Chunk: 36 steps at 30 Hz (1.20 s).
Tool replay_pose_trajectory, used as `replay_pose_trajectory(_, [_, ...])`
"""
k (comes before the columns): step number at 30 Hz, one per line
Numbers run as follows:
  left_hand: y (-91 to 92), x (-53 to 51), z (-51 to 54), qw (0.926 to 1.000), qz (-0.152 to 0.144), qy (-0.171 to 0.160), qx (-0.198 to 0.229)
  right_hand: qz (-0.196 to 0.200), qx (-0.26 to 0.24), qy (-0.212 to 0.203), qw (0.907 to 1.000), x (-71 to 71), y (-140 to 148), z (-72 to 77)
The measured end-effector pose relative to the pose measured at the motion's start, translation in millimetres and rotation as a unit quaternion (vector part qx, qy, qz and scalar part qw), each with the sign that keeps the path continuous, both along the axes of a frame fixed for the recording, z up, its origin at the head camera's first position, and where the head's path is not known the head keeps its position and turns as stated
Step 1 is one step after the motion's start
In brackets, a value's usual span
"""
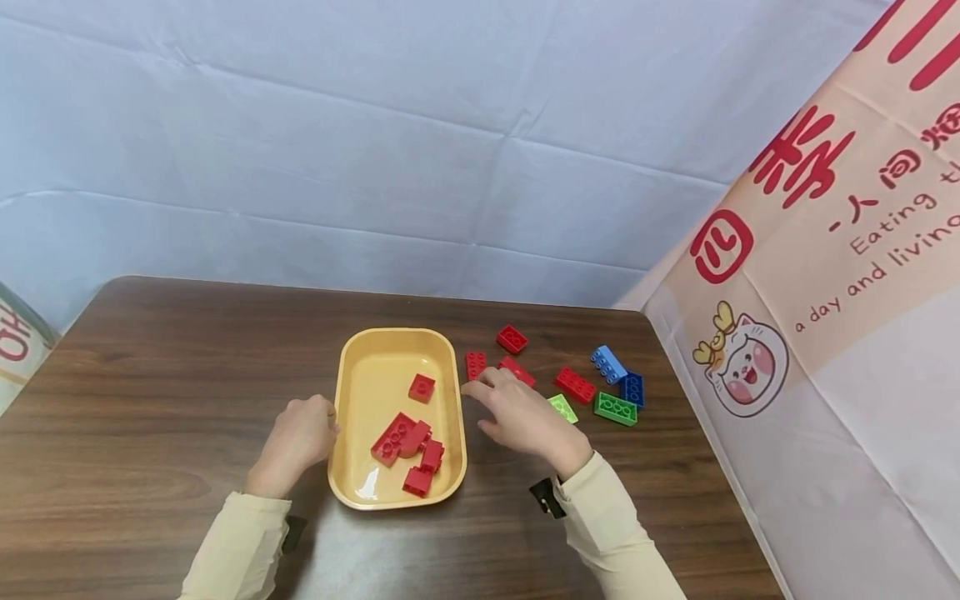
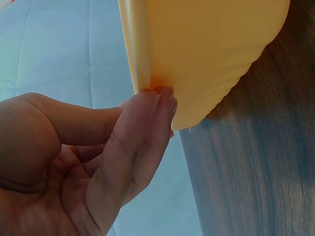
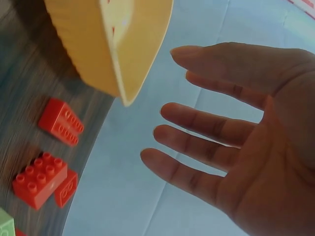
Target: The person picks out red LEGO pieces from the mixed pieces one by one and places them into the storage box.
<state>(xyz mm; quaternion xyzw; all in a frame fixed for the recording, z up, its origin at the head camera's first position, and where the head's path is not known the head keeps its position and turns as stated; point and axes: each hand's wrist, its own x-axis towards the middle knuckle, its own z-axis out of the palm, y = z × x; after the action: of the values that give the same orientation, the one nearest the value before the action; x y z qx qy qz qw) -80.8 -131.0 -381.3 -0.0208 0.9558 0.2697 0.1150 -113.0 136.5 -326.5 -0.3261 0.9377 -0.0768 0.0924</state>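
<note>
A yellow tray (image 1: 397, 337) stands on the table with several red toy bricks (image 1: 421, 387) in it. At its left side my left hand (image 1: 298, 437) has curled fingers on the rim; in the left wrist view the fingertips (image 2: 158, 101) touch the wall just under the rim, and the thumb's tip is hidden behind them. My right hand (image 1: 521, 412) hovers beside the tray's right rim, fingers spread and holding nothing. From the right wrist view, a gap separates its fingertips (image 3: 170, 110) from the tray (image 3: 91, 54).
Right of the tray lie more red bricks (image 1: 575, 385), a lime brick (image 1: 562, 408), a green brick (image 1: 616, 409), a light blue brick (image 1: 608, 364) and a dark blue brick (image 1: 632, 389). White cloth (image 1: 300, 150) hangs behind the wooden table (image 1: 187, 375); a printed banner (image 1: 825, 275) hangs at right.
</note>
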Motion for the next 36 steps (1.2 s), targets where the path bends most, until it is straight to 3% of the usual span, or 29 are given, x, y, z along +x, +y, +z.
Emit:
replay_pose_trajectory(19, [0.2,0.4,-1.0,0.9999,0.004,-0.008,0.007,-0.094,-0.020,-0.050,0.9942,-26.0,61.5,-3.9])
replay_pose_trajectory(36, [-0.4,0.7,-1.2,0.9999,0.005,-0.011,0.011,-0.135,-0.043,-0.070,0.9874,-45.4,105.6,-31.7])
